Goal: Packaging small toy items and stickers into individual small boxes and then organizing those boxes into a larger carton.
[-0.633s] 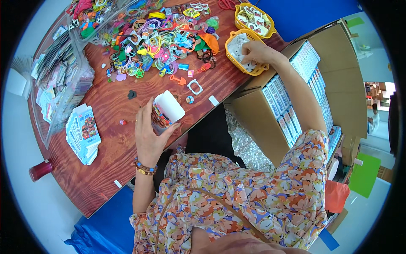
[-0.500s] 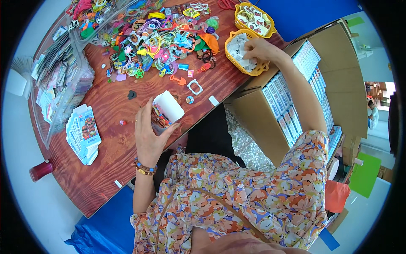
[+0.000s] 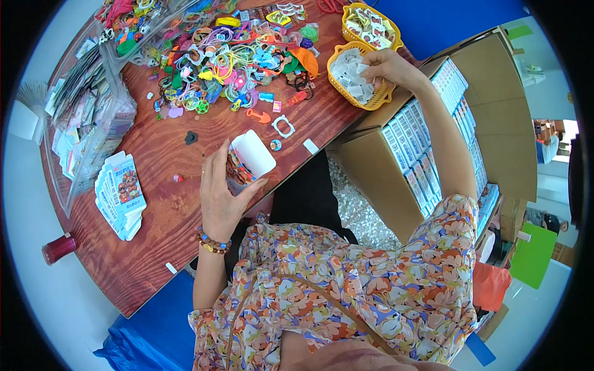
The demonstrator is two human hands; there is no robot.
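Note:
In my left hand (image 3: 221, 199) is a small cardboard box (image 3: 253, 154), held between thumb and fingers above the table's near edge. Its white flap stands up, and colourful contents or printing show at its mouth. My right hand (image 3: 396, 69) is over a yellow plastic basket (image 3: 382, 99) full of small white packets (image 3: 348, 68). Its fingertips are pinched on one white packet, just above the pile. A second yellow basket (image 3: 396, 34) behind it contains small flat pieces with red pictures.
A heap of colourful small toys (image 3: 229, 68) covers the far table. Bagged cards (image 3: 93, 117) and a fanned stack of flat blue-white boxes (image 3: 120, 198) lie left. At right stands an open carton (image 3: 365, 167) packed with small boxes. A red jar (image 3: 60, 249) is by the left edge.
My right hand has lifted slightly and drawn right, from inside the packets to above them. The left hand and its box have shifted a little to the right.

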